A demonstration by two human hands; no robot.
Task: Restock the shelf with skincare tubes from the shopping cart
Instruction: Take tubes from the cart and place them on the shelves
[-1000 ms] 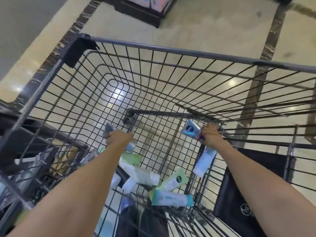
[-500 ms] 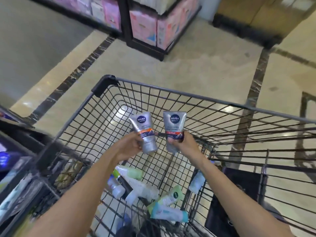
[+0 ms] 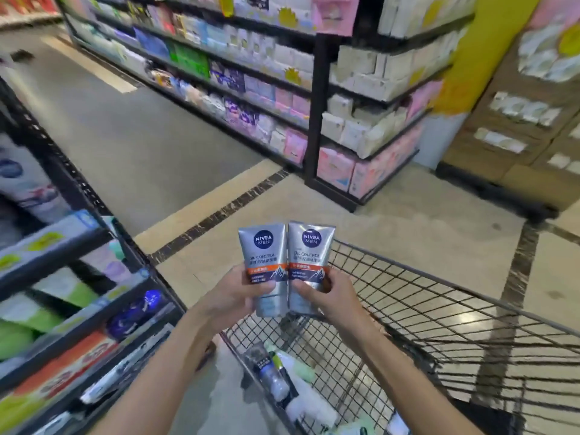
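Two silver Nivea Men tubes stand upright side by side above the wire shopping cart (image 3: 439,296). My left hand (image 3: 233,293) grips the left tube (image 3: 262,255) round its lower half. My right hand (image 3: 332,296) grips the right tube (image 3: 310,252) the same way. The tubes touch each other along their edges. Down in the cart lie several more tubes and bottles (image 3: 292,381), white, green and dark. The shelf (image 3: 78,309) with skincare goods stands close at my left, blurred.
Across the aisle runs a long shelf unit (image 3: 238,98) with packaged goods, its end rack (image 3: 370,127) stacked with pink and white boxes. Cardboard-coloured displays (image 3: 514,130) stand at the far right. Tiled floor (image 3: 408,227) lies beyond the cart's front.
Both hands have lifted the two tubes higher out of the cart and brought them together. My view has risen from the cart to the aisle and shelves.
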